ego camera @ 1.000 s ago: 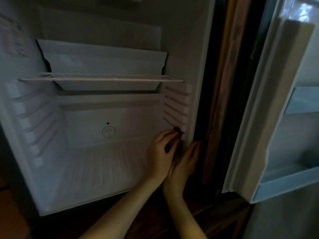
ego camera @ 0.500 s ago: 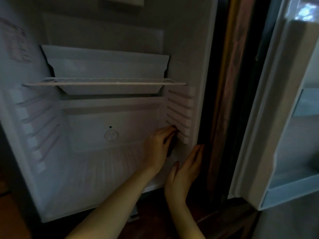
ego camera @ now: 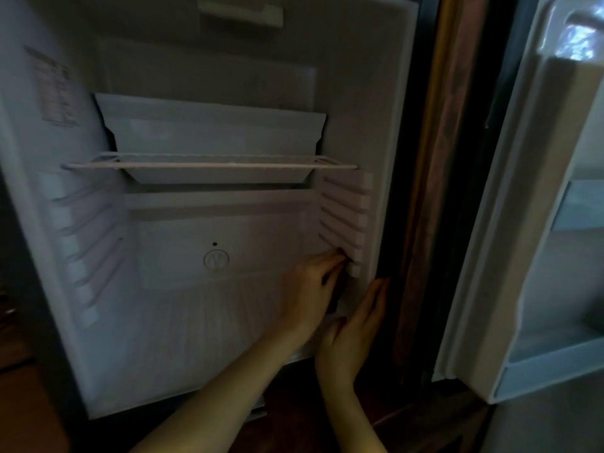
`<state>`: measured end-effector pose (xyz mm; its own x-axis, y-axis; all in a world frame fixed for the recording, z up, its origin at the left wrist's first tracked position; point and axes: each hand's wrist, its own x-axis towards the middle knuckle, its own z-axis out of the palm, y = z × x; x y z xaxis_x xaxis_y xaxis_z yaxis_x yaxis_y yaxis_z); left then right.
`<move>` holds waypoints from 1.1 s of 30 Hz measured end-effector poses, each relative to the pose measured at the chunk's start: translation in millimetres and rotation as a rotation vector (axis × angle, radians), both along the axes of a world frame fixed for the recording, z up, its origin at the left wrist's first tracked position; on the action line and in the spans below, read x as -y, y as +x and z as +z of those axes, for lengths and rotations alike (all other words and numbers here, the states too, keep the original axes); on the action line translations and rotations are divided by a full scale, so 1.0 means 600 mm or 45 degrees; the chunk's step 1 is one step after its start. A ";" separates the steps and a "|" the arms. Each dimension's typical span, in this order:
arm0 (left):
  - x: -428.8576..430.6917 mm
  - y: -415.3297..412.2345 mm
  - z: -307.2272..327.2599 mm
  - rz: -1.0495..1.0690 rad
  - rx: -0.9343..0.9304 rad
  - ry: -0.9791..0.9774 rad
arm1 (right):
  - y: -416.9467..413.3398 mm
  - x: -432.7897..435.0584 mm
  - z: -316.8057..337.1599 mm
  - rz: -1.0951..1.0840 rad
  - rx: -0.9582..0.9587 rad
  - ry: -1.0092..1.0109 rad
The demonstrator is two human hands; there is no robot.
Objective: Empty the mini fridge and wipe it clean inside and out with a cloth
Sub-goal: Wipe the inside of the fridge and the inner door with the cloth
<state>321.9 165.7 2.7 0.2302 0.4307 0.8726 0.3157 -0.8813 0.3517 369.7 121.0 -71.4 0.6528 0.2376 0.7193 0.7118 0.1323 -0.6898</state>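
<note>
A dark cloth (ego camera: pixel 334 300) seems gripped by the curled left hand (ego camera: pixel 310 289), centre right; the right hand (ego camera: pixel 356 325) is held flat, empty. The cloth may be caught on the ribs (ego camera: pixel 346 220).

Label (ego camera: pixel 54 89), left wall: print too blurred to read.
Dark thing (ego camera: pixel 334 300): mostly hidden under left hand (ego camera: pixel 305 289); cannot identify.
Door (ego camera: pixel 523 223): cut off by right edge.
</note>
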 end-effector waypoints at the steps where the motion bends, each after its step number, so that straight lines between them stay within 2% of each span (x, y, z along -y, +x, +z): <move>1: 0.011 0.002 -0.005 0.027 -0.015 0.052 | -0.001 0.002 0.000 0.005 -0.003 -0.011; 5: 0.026 0.001 -0.009 -0.025 -0.032 0.094 | 0.000 0.005 0.000 0.061 -0.025 -0.032; 9: 0.001 -0.004 0.002 -0.032 0.011 -0.147 | -0.002 0.005 -0.002 0.077 -0.027 -0.011; 13: -0.042 0.000 0.008 -0.053 0.035 -0.102 | -0.001 0.003 -0.002 0.020 0.003 -0.011; 20: -0.069 0.009 0.015 0.083 0.027 -0.279 | -0.003 0.001 -0.003 0.002 -0.011 -0.037; 25: 0.006 0.005 -0.002 -0.029 0.012 -0.113 | 0.000 0.001 -0.002 -0.003 -0.015 -0.054; 29: 0.035 -0.007 -0.018 -0.162 0.123 -0.063 | -0.001 0.007 0.003 0.045 0.005 -0.032; 33: 0.031 0.001 -0.001 -0.085 0.259 0.067 | 0.003 0.004 -0.001 0.125 -0.020 -0.026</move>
<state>322.6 147.1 1.9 0.0737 0.3730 0.9249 0.1831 -0.9167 0.3551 371.4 118.4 -72.0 0.6369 0.3157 0.7034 0.6850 0.1868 -0.7042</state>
